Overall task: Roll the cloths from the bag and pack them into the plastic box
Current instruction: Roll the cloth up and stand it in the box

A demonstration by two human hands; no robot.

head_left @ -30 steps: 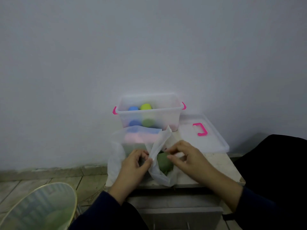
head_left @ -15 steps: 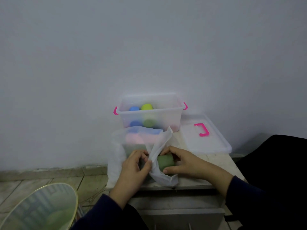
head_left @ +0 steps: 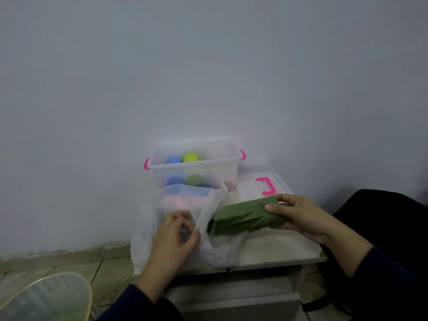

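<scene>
my right hand (head_left: 301, 217) clamped on green cloth (head_left: 246, 216), long axis near level, left end at the mouth of the bag (head_left: 208, 218), right end toward me-right, over desk (head_left: 278, 249). left hand (head_left: 174, 237) pinching bag edge. plastic box (head_left: 194, 167) behind holds 4 rolls: 2 blue, 2 green-yellow. bag shows pink and blue cloth inside.

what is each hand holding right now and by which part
The right hand grips the green cloth at its right end, most of it already out of the bag. The left hand pinches the white plastic bag at its opening edge.
</scene>
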